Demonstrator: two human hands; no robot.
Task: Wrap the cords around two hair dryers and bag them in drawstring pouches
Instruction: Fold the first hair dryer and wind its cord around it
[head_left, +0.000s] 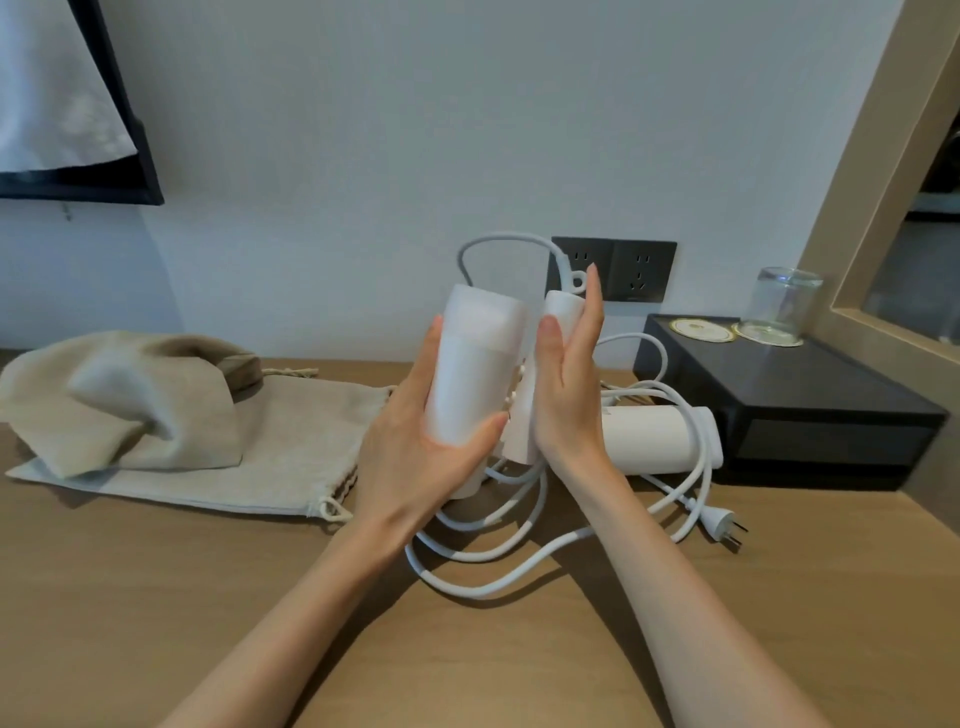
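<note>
**Currently in hand: one hair dryer of two, cords loose**

Item 1. The held hair dryer (475, 374), white, is kept upright above the table (156, 597) and is taken as the reference for all places below. Its barrel is gripped by the left hand (415, 457), thumb on the near-left side and fingers curled round from beneath. Its folded handle (556, 306) is pressed from the right by the right hand (569, 384), whose fingers are held straight and together, flat against it.

Item 2. A white cord (498, 584) is arched above the top of the held hair dryer and is spread in several loose loops on the table below it. Which loops belong to which dryer cannot be told.

Item 3. The second hair dryer (660, 439) is laid on its side to the right of the held hair dryer, partly hidden behind the right wrist.

Item 4. A plug (719, 519) is seen lying further right and lower.

Item 5. A flat pouch (291, 441), beige with a drawstring, is spread to the left; a crumpled pouch (130, 400) is heaped on its far-left part.

Item 6. A black tray (789, 405) is set to the right, beyond the second dryer; an upturned glass (784, 304) and two coasters (696, 329) are borne on it, the glass on one of them.

Item 7. A wall socket plate (623, 267) is mounted behind and to the upper right.
</note>
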